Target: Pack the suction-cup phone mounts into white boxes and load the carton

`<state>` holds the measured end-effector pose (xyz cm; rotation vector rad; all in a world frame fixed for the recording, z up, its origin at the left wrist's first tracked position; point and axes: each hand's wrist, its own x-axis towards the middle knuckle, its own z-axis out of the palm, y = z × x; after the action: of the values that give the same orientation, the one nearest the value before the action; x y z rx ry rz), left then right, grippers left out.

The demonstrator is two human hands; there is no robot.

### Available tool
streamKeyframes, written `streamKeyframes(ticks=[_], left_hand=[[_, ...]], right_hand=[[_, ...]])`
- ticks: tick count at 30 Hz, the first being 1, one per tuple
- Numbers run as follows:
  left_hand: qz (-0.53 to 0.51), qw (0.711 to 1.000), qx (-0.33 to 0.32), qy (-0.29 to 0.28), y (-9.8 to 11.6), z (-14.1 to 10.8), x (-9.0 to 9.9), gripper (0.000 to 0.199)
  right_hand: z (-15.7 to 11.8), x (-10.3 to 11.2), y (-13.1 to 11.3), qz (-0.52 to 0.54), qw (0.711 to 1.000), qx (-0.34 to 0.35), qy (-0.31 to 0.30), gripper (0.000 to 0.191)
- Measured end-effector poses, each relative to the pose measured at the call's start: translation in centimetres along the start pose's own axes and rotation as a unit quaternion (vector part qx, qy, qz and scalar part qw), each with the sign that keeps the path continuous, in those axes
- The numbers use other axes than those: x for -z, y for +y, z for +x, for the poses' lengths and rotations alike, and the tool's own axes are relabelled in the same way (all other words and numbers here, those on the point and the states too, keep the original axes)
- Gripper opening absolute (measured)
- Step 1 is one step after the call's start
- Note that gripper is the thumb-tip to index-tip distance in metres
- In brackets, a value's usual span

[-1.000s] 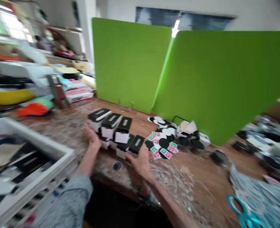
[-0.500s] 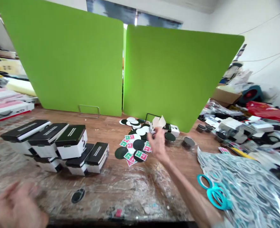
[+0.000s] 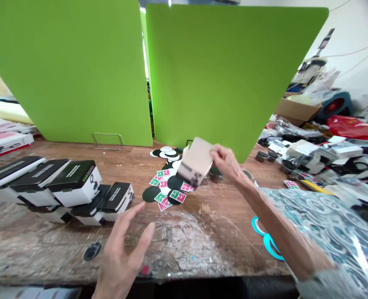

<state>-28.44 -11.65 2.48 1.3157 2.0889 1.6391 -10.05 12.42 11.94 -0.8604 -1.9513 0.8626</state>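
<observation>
While the right hand point(image 3: 227, 162) grips a box point(image 3: 195, 160), left hand point(image 3: 121, 247) splays near table edge point(image 3: 208, 273).

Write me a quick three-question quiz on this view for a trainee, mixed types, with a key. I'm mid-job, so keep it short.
1. Multiple choice: which hand grips the pale box? A, left; B, right; C, both.
2. True or false: the left hand has its fingers spread and holds nothing.
3. Fill in: in the picture, the stacked black-and-white boxes stand to the ____ of the loose discs.

Key: 1, B, the right hand; 2, true; 3, left.
</observation>
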Motion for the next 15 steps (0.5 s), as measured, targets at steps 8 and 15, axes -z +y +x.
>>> streamKeyframes(ticks=[8, 15], left_hand=[[-0.203, 0.948, 0.175, -0.173, -0.8, -0.6, -3.0, 0.066], [-0.159, 0.966, 0.204, 0.018, -2.7, -1.6, -1.4, 0.077]], right_hand=[[-10.8, -2.9, 0.4, -0.066, 0.981, 0.009, -0.183, 0.029], [1.7, -2.1, 8.3, -0.393, 0.889, 0.072, -0.225, 0.044]])
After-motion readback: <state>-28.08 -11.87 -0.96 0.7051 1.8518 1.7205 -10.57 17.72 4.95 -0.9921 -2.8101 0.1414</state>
